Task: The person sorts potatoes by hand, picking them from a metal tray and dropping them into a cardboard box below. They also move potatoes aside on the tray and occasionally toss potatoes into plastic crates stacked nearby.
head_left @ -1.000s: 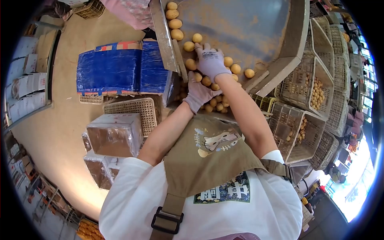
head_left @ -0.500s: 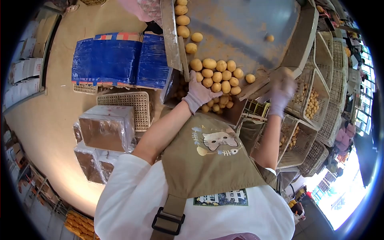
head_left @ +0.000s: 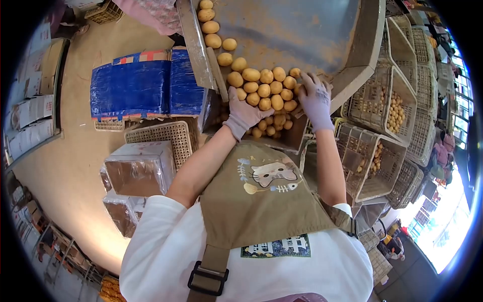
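From here I see both gloved hands at the near end of a metal tray (head_left: 302,35). The left hand (head_left: 244,111) is spread open along the near edge of the clustered potatoes (head_left: 264,90), thumb out. The right hand (head_left: 317,98) bends its fingers at the cluster's three o'clock end; I cannot tell whether it grips one. Just beyond the left, a wooden slat (head_left: 217,75) narrows the tray's mouth, and more potatoes trail off toward eleven o'clock.

At six, a bin (head_left: 291,141) holds others, partly hidden by the left wrist. At nine sits a blue-wrapped panel (head_left: 131,88); at eight, a lattice crate (head_left: 161,135) and plastic-wrapped cartons (head_left: 138,171). Crates (head_left: 397,126) line three to four o'clock, some with potatoes inside.

The tray's grey metal carries brown dirt. Tan floor (head_left: 93,156) spreads toward eight, a pink-clad person (head_left: 151,14) stands at ten, and glaring daylight fills four.
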Demonstrator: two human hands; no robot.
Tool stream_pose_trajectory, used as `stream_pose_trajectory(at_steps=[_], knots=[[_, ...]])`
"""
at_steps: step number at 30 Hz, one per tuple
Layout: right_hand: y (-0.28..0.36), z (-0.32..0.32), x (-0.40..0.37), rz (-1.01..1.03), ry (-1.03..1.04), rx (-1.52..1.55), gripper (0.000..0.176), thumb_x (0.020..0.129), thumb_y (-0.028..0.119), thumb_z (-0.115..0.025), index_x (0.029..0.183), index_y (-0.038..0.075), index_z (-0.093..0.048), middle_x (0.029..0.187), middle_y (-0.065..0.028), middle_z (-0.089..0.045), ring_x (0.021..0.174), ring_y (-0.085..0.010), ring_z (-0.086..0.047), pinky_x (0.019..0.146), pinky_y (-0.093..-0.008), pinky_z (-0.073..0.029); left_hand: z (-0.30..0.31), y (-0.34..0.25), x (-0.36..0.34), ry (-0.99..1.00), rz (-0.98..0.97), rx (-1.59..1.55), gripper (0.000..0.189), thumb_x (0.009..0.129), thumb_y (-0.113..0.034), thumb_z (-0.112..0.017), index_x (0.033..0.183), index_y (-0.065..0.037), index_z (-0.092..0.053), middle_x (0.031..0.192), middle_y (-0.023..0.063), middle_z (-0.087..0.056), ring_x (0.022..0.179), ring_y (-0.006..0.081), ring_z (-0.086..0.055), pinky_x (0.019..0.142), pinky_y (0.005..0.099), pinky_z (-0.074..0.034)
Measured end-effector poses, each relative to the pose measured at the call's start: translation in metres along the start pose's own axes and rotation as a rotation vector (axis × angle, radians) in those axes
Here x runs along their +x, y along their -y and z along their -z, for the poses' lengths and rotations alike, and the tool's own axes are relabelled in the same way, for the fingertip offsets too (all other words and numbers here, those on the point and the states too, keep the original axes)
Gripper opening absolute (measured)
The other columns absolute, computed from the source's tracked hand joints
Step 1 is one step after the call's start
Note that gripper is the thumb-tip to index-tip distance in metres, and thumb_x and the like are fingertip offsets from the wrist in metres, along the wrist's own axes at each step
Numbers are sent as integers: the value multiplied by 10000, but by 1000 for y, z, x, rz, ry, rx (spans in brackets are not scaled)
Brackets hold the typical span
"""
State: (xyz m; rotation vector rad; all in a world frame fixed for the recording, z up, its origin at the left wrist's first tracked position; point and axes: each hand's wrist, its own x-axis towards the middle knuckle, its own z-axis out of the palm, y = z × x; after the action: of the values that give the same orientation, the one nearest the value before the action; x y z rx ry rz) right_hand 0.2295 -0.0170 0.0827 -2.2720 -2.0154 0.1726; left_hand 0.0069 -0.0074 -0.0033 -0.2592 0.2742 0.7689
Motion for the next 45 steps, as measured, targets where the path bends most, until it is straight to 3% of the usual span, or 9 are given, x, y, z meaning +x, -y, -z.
stream_pose_trajectory(at_steps=[4, 6, 8, 10, 15, 22, 32, 36, 45], knots=[[17, -22, 42, -96, 178, 20, 325, 899, 234, -613, 1208, 147, -660, 1339, -170, -565, 1158, -341, -595, 1053, -475, -417, 13, 2, 7, -28, -1, -5, 874, 892, -744, -372, 1556, -185, -272, 1624, 114, -241, 1489, 375, -232, 1095, 713, -263], [17, -31, 58, -184, 270, 157, 308, 898, 219, -614, 1191, 142, -663, 1313, -176, -565, 1135, -358, -600, 1008, -454, -458, 26, 1, 9, 74, -236, 913, 835, 906, -708, -371, 1551, -184, -285, 1617, 110, -264, 1488, 370, -236, 1111, 696, -267], [9, -34, 65, -257, 311, 364, 292, 897, 199, -612, 1175, 133, -665, 1267, -177, -578, 1119, -371, -601, 964, -436, -490, 13, 2, 3, 55, -222, 871, 822, 910, -695, -374, 1549, -184, -291, 1610, 106, -284, 1488, 369, -237, 1117, 689, -269], [34, -27, 72, -204, 138, 455, 310, 882, 152, -606, 1186, 129, -661, 1224, -182, -592, 1112, -377, -600, 953, -442, -493, -10, 1, -5, -40, 37, -123, 833, 904, -705, -380, 1550, -187, -291, 1604, 101, -300, 1489, 372, -234, 1114, 690, -269], [144, -27, 117, 248, 75, 323, 431, 894, 150, -566, 1323, 190, -589, 1353, -165, -561, 1216, -367, -571, 996, -438, -484, -17, 3, -8, -60, 31, -103, 890, 897, -735, -404, 1569, -181, -219, 1630, 66, -250, 1505, 311, -211, 1209, 531, -172], [149, -18, 129, 59, 585, 132, 457, 894, 188, -572, 1349, 208, -547, 1356, -159, -576, 1211, -338, -597, 993, -439, -485, -18, -1, -9, -126, 35, -110, 872, 913, -761, -309, 1580, -209, -203, 1643, 57, -225, 1500, 372, -200, 1111, 719, -202], [-28, 56, 35, 335, -324, 98, 451, 828, 20, -673, 1248, 183, -640, 1108, -84, -699, 958, -273, -678, 790, -364, -573, -9, -4, -5, -98, 69, -151, 871, 903, -764, -338, 1564, -202, -259, 1623, 91, -260, 1475, 371, -267, 1113, 692, -255], [-142, 129, -1, -501, -659, -571, 340, 905, 90, -656, 1241, 46, -640, 1177, -150, -681, 1046, -296, -659, 909, -380, -538, -4, 0, 0, -103, 25, -126, 853, 929, -721, -344, 1570, -168, -242, 1627, 91, -251, 1487, 360, -242, 1120, 678, -253], [80, -7, 65, 216, -49, 61, 368, 827, 162, -631, 1191, 202, -652, 1123, -130, -686, 1070, -318, -647, 1021, -477, -407, -1, -2, 1, 137, 114, -362, 876, 900, -740, -352, 1575, -195, -232, 1628, 92, -242, 1493, 389, -216, 1108, 707, -265]])
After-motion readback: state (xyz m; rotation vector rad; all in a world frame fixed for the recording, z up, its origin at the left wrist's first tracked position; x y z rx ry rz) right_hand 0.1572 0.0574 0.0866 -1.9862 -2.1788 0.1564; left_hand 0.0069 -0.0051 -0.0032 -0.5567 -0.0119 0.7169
